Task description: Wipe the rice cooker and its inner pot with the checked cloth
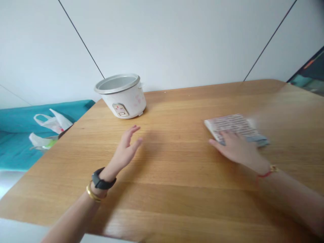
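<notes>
My left hand [125, 150] hovers over the middle of a wooden table [177, 175], fingers stretched out and apart, holding nothing. It wears a black band and gold bangles at the wrist. My right hand [236, 148] lies flat on the near edge of a folded striped cloth [234, 125] at the right of the table; the hand and cloth are smeared by motion. A white rice cooker [123, 96] without a lid stands at the table's far left, beyond the left hand.
A white wall [164, 40] runs behind the table. To the left, lower down, lies a teal surface [15, 135] with white plastic bags [49, 130] on it. A dark object [312, 72] shows at the far right edge.
</notes>
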`<control>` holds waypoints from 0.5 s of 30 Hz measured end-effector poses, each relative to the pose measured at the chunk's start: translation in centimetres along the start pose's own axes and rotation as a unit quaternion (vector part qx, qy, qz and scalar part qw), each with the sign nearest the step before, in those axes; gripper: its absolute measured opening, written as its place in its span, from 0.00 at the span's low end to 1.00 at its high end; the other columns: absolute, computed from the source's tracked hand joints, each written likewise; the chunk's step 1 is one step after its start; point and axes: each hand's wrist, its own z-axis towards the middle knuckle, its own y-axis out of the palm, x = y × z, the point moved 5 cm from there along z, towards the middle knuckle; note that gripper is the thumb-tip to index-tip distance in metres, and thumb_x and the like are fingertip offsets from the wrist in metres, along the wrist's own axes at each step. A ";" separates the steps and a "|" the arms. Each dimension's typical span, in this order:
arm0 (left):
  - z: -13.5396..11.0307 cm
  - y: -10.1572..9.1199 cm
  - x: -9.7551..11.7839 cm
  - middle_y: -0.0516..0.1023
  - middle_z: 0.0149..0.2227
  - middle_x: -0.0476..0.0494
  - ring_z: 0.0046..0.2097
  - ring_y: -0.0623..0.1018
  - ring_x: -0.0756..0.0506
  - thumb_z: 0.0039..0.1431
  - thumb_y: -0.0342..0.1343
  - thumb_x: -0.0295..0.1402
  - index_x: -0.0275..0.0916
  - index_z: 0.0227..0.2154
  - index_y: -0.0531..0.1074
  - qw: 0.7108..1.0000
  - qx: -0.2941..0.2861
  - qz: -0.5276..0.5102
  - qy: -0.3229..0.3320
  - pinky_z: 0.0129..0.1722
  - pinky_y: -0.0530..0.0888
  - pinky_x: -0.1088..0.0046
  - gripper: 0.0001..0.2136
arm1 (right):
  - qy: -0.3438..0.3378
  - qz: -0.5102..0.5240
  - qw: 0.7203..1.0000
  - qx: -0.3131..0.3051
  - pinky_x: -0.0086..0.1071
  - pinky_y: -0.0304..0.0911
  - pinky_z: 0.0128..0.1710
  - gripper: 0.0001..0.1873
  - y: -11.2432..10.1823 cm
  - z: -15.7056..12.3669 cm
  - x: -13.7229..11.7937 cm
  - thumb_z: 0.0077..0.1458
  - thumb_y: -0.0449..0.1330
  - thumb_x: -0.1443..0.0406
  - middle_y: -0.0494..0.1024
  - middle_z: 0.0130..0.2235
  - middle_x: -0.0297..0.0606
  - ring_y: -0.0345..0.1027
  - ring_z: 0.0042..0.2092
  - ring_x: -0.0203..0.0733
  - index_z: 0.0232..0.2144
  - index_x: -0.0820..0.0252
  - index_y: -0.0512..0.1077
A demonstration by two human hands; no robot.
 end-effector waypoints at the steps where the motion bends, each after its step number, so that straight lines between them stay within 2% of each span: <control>1: -0.6 2.1 1.4 0.62 0.68 0.37 0.70 0.60 0.37 0.65 0.52 0.43 0.42 0.61 0.66 0.997 -0.055 0.015 0.045 0.69 0.55 0.49 0.23 | 0.009 -0.009 1.000 -0.027 0.84 0.51 0.52 0.40 0.6 -1.5 -3.2 0.56 0.54 0.39 0.64 0.63 0.66 0.58 0.62 0.84 0.59 0.61 0.70; 3: -2.1 5.8 4.1 0.58 0.70 0.36 0.71 0.57 0.39 0.67 0.51 0.41 0.42 0.64 0.63 0.975 -0.164 0.039 0.146 0.69 0.57 0.50 0.24 | -0.075 0.060 0.991 -0.092 0.72 0.57 0.58 0.43 1.3 -4.0 -9.6 0.55 0.59 0.43 0.56 0.69 0.60 0.55 0.66 0.75 0.64 0.61 0.63; 5: -3.7 8.3 6.0 0.55 0.71 0.33 0.72 0.55 0.39 0.67 0.53 0.41 0.40 0.67 0.57 0.939 -0.241 0.063 0.238 0.69 0.57 0.51 0.28 | -0.169 0.152 0.961 -0.159 0.58 0.62 0.62 0.40 1.2 -5.8 -13.8 0.58 0.59 0.48 0.61 0.67 0.53 0.58 0.67 0.61 0.66 0.58 0.59; 6: -4.3 8.9 6.5 0.56 0.71 0.32 0.72 0.55 0.38 0.67 0.54 0.43 0.40 0.68 0.56 0.925 -0.259 0.081 0.267 0.69 0.55 0.49 0.30 | -0.201 0.186 0.944 -0.186 0.53 0.63 0.62 0.39 1.0 -6.5 -14.7 0.58 0.60 0.50 0.65 0.65 0.51 0.62 0.65 0.56 0.67 0.57 0.58; 8: -4.9 9.2 6.7 0.61 0.68 0.32 0.70 0.60 0.36 0.66 0.53 0.47 0.39 0.67 0.58 0.914 -0.264 0.131 0.277 0.68 0.55 0.45 0.31 | -0.222 0.219 0.925 -0.217 0.50 0.65 0.62 0.37 0.7 -7.2 -14.5 0.58 0.62 0.56 0.74 0.59 0.47 0.68 0.61 0.52 0.66 0.56 0.59; 10: -5.2 8.8 6.0 0.66 0.66 0.34 0.66 0.66 0.35 0.67 0.51 0.50 0.41 0.65 0.61 0.914 -0.259 0.185 0.250 0.65 0.61 0.45 0.29 | -0.215 0.233 0.926 -0.207 0.50 0.65 0.61 0.35 0.4 -7.4 -12.5 0.57 0.62 0.59 0.78 0.55 0.44 0.70 0.59 0.50 0.65 0.54 0.60; 12: -5.6 7.8 5.1 0.67 0.65 0.35 0.63 0.69 0.34 0.65 0.51 0.53 0.42 0.62 0.65 0.912 -0.247 0.240 0.223 0.60 0.67 0.48 0.29 | -0.200 0.249 0.933 -0.165 0.50 0.65 0.61 0.30 0.3 -7.4 -10.0 0.59 0.61 0.60 0.78 0.55 0.42 0.71 0.58 0.48 0.62 0.51 0.63; 15: -5.7 5.4 2.8 0.69 0.62 0.33 0.60 0.71 0.32 0.62 0.51 0.57 0.40 0.57 0.70 0.910 -0.192 0.325 0.174 0.56 0.70 0.49 0.30 | -0.153 0.253 0.953 -0.073 0.51 0.65 0.60 0.19 0.3 -7.0 -6.3 0.61 0.59 0.58 0.78 0.54 0.41 0.72 0.56 0.49 0.54 0.50 0.71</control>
